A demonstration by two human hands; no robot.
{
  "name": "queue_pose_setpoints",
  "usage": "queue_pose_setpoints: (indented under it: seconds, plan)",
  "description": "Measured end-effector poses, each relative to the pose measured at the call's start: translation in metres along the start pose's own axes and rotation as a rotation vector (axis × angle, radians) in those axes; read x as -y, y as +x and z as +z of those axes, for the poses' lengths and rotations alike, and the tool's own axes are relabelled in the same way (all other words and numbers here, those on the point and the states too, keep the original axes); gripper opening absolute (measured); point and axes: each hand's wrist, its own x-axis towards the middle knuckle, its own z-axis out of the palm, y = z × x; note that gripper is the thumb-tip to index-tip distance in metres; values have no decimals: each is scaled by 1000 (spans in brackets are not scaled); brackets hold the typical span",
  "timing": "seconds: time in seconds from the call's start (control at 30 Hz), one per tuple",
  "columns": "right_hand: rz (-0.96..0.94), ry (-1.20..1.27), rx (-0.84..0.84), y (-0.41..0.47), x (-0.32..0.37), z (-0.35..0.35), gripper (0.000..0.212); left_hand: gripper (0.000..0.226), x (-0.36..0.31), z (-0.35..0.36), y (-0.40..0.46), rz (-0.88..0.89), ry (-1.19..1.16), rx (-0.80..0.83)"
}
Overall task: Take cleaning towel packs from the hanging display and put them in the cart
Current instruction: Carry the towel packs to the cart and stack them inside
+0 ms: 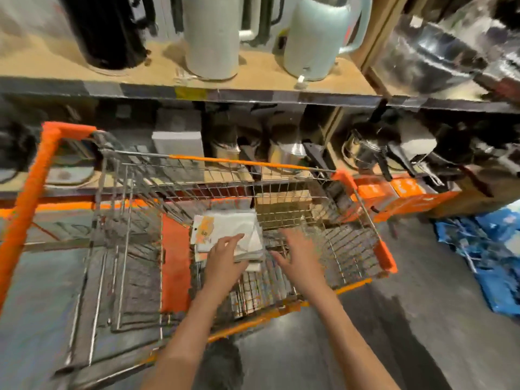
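A wire shopping cart [363,220] with orange trim stands in front of me, seen from above. White cleaning towel packs [228,229] with an orange label lie stacked in its basket, near the orange child-seat flap. My left hand [225,260] rests on the near edge of the top pack with fingers straight. My right hand [298,257] hovers just right of the stack over the wire floor, fingers spread and holding nothing. The hanging display is not in view.
Store shelving runs behind the cart: tall black and pale jugs [213,38] on the upper wooden shelf, steel kettles [365,150] and pans below. Orange boxes [405,192] sit low at the right. Blue bags [484,249] lie on the grey floor at far right.
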Motion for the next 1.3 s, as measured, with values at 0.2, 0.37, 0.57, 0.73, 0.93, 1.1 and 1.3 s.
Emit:
queue_pose_setpoints:
  seconds: [0.2, 0.37, 0.57, 0.73, 0.93, 1.1, 1.3]
  plan:
    - [-47, 16, 148, 75, -8, 39, 57, 59, 33, 16, 53, -155, -97, -39]
    - [-29, 54, 274, 119, -21, 75, 58, 62, 59, 33, 85, -282, -142, -37]
    - [-50, 67, 451, 167, -52, 139, 54, 59, 98, 69, 120, -363, -203, -121]
    - [-177, 34, 535, 202, -72, 202, 53, 54, 152, 113, 147, -480, -346, -271]
    - [-410, -242, 515, 219, -98, 265, 65, 52, 179, 149, 164, -634, -264, -352]
    - [-474, -250, 469, 217, -109, 261, 66, 66, 179, 166, 160, -681, -291, -397]
    - [-463, -77, 544, 221, -114, 230, 40, 63, 178, 184, 157, -672, -307, -420]
